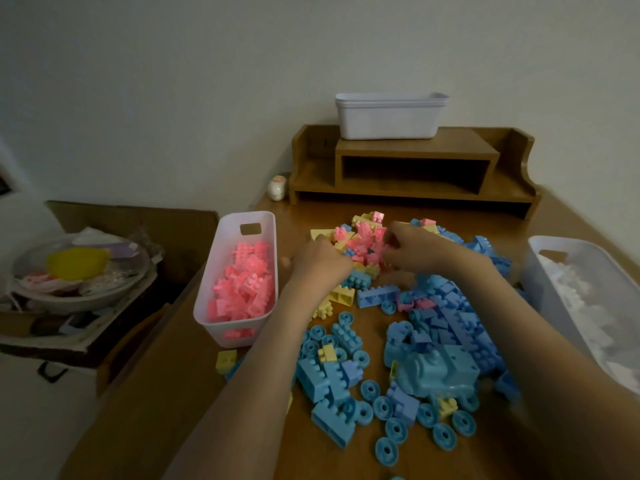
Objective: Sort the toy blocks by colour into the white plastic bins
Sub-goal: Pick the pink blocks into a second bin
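Though part-full, pink-block bin [230,237] lengthwise front-to-back.

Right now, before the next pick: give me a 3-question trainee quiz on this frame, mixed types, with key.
1. True or false: the left bin holds pink blocks.
2. Where does the stack of spare bins stand? A: on the wooden shelf; B: on the floor; C: on a chair.
3. Fill in: the left hand and right hand both reach into the far end of the pile, where loose ___ blocks cluster.
Key: 1 true; 2 A; 3 pink.
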